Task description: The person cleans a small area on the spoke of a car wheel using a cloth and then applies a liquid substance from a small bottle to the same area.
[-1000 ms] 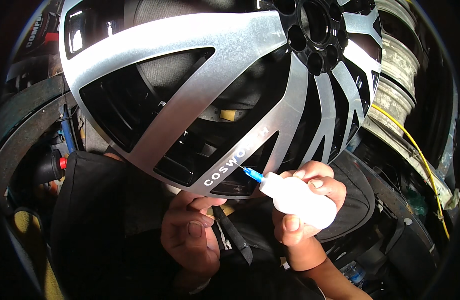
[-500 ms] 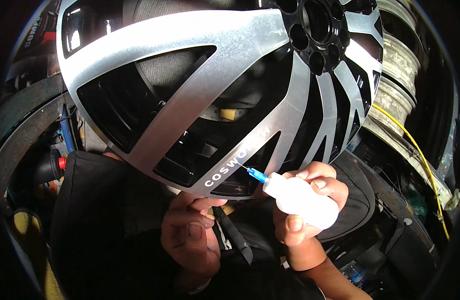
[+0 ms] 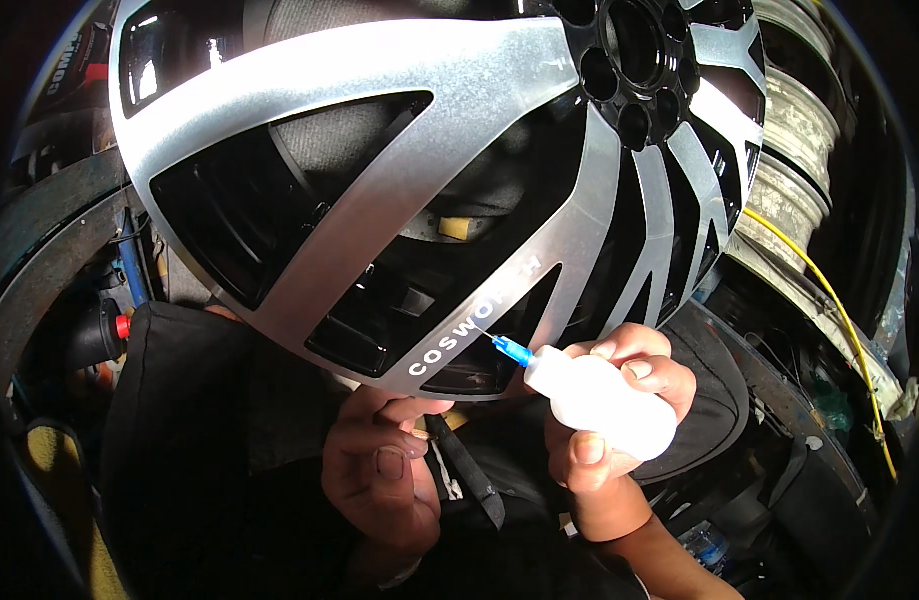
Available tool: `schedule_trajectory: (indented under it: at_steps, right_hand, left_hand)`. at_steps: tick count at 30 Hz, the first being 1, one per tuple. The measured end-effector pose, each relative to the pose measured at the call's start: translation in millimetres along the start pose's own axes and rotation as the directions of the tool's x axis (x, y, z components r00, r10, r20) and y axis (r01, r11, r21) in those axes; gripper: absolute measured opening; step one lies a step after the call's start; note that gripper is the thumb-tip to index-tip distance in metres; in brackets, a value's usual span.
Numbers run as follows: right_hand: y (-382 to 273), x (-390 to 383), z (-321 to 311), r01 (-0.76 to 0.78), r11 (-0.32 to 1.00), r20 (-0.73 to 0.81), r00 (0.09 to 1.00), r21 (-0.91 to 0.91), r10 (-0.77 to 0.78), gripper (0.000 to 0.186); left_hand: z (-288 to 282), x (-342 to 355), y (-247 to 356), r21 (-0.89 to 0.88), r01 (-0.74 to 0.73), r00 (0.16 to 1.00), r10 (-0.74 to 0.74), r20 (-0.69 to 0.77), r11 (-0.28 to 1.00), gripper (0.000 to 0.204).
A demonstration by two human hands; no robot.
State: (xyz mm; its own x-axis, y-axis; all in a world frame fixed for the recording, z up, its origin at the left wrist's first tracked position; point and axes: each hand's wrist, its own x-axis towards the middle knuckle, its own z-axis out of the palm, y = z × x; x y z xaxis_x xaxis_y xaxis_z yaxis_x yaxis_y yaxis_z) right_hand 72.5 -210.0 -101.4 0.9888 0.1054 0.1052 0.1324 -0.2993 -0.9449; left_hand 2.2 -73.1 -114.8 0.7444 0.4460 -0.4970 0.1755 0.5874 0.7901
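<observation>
My right hand point(image 3: 604, 470) grips a round white squeeze bottle point(image 3: 619, 410). The bottle's blue nozzle point(image 3: 512, 350) carries a thin needle. That needle points up and left, with its tip at the pale raised letters point(image 3: 449, 345) on a spoke of the car wheel point(image 3: 459, 130). Silver faces and glossy black recesses mark the wheel, which is tilted across my lap. Beneath the wheel's lower rim, my left hand point(image 3: 384, 475) is closed with curled fingers, its upper fingers against the rim's underside. Whether anything is inside those fingers is hidden.
Several bare, worn wheels point(image 3: 794, 120) are stacked at the right, with a yellow hose point(image 3: 829, 285) running down beside them. A black tool with a red button point(image 3: 124, 327) lies at the left. A dark strap point(image 3: 467, 475) hangs between my hands.
The wheel's left side has shifted very slightly. Both hands and the bottle stay almost exactly where they were.
</observation>
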Motion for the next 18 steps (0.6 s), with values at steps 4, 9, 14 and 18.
schedule_trajectory:
  at_steps: [4,9,14,18]
  right_hand:
    - [0.9,0.8,-2.1,0.013,1.000,0.023,1.000,-0.013,-0.013,0.052]
    - [1.8,0.1,-0.2,0.020,1.000,-0.002,1.000,0.008,-0.020,0.052]
    - [1.0,1.1,-2.0,0.023,0.999,0.043,0.999,-0.034,-0.022,0.052]
    - [2.7,0.2,0.1,0.031,1.000,0.015,0.999,0.001,-0.031,0.052]
  left_hand:
    - [-0.1,-1.2,-2.0,-0.002,0.005,1.000,-0.005,-0.006,1.000,0.020]
    - [0.2,-1.0,-2.1,-0.002,0.009,1.000,-0.009,-0.010,1.000,0.020]
    - [-1.0,-1.1,-1.2,0.036,0.017,1.000,-0.016,-0.014,0.999,0.020]
    - [-2.3,-0.9,-1.9,0.031,0.014,1.000,-0.014,-0.005,0.999,0.020]
